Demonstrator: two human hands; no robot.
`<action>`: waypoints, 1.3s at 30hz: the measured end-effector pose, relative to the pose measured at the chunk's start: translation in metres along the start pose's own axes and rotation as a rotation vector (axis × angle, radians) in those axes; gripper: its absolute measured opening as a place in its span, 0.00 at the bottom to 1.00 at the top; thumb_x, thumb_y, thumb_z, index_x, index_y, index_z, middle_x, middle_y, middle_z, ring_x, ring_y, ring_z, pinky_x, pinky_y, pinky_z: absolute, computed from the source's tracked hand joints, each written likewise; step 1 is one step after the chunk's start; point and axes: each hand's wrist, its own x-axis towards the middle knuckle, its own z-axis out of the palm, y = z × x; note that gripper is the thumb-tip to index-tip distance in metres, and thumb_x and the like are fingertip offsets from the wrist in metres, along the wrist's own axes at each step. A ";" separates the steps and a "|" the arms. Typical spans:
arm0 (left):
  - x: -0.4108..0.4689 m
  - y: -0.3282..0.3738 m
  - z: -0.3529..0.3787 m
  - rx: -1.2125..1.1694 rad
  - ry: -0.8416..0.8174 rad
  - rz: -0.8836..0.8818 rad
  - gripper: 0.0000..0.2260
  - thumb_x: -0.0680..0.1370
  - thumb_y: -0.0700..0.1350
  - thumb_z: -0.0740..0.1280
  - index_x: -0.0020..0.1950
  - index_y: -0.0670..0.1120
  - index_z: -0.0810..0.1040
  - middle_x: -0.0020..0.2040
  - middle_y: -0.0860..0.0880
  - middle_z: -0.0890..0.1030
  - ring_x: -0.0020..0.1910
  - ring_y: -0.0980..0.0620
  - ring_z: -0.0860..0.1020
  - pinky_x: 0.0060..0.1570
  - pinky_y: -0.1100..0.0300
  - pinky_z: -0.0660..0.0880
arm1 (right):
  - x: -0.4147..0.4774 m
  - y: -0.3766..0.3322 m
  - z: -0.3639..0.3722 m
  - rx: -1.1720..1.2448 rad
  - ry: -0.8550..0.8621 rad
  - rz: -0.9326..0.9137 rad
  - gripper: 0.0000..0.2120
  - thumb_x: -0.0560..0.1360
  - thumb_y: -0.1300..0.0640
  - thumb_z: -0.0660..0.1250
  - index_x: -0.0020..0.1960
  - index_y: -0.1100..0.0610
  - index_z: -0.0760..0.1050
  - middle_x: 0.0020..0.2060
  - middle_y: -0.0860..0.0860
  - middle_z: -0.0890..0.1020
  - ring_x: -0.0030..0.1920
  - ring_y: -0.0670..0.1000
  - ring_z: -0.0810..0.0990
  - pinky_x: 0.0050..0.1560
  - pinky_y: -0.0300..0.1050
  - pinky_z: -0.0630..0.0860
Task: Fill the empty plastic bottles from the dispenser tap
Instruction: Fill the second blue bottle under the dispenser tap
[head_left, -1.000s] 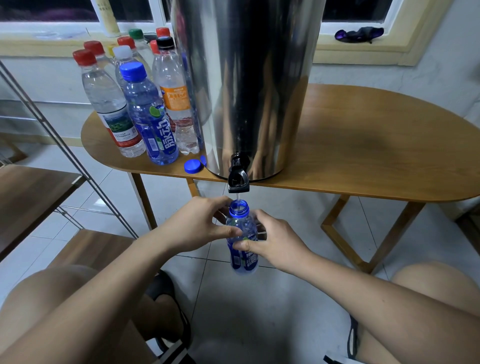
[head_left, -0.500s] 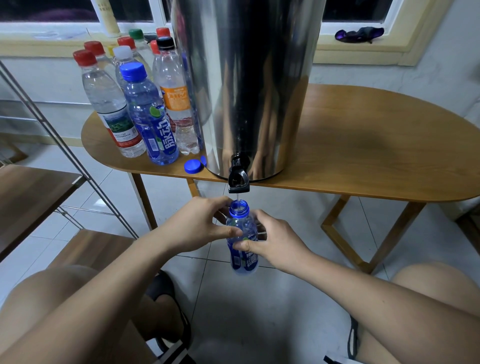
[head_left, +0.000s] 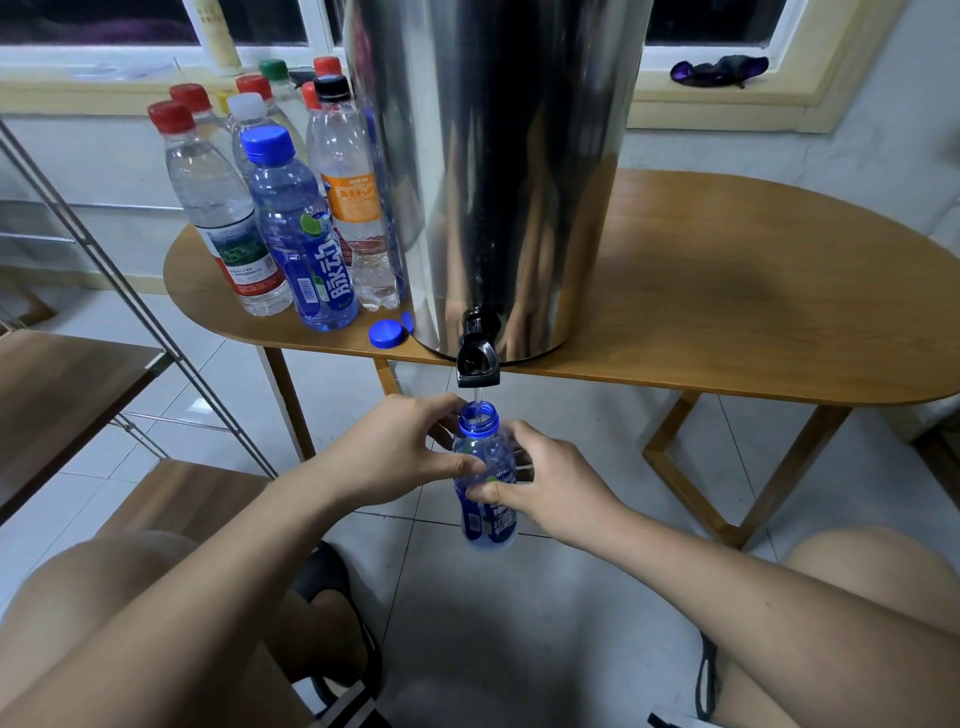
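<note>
A large steel dispenser (head_left: 498, 171) stands at the wooden table's front edge, its black tap (head_left: 477, 358) hanging over the edge. An uncapped blue bottle (head_left: 485, 519) is held upright right under the tap, and a thin stream of water falls into its mouth. My left hand (head_left: 400, 447) grips the bottle's upper part from the left. My right hand (head_left: 540, 483) holds it from the right, thumb across the label. A loose blue cap (head_left: 387, 332) lies on the table (head_left: 753, 312) beside the dispenser.
Several capped bottles stand at the table's left end, among them a blue one (head_left: 301, 244), a red-capped one (head_left: 223, 218) and an orange-labelled one (head_left: 353, 197). A metal-framed wooden shelf (head_left: 67, 395) is at the left. My knees frame the tiled floor below.
</note>
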 end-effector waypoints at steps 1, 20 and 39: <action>0.000 0.000 0.000 0.004 0.002 0.003 0.20 0.76 0.60 0.79 0.62 0.59 0.76 0.54 0.59 0.85 0.52 0.65 0.83 0.45 0.71 0.76 | 0.000 0.000 0.000 -0.003 -0.001 0.000 0.35 0.73 0.38 0.80 0.75 0.41 0.70 0.68 0.41 0.81 0.65 0.45 0.81 0.63 0.47 0.82; 0.000 -0.002 0.001 0.018 0.008 0.005 0.21 0.76 0.60 0.79 0.64 0.56 0.79 0.53 0.59 0.85 0.51 0.67 0.82 0.45 0.72 0.75 | 0.000 0.000 0.000 0.011 -0.002 0.001 0.33 0.73 0.38 0.80 0.73 0.40 0.71 0.67 0.41 0.82 0.65 0.44 0.81 0.64 0.49 0.83; -0.001 0.000 0.000 0.012 -0.005 -0.010 0.21 0.76 0.60 0.79 0.64 0.56 0.79 0.54 0.60 0.85 0.52 0.66 0.82 0.45 0.71 0.76 | 0.000 0.002 0.000 0.005 -0.004 -0.003 0.35 0.73 0.36 0.80 0.74 0.40 0.70 0.69 0.41 0.81 0.66 0.45 0.81 0.64 0.49 0.83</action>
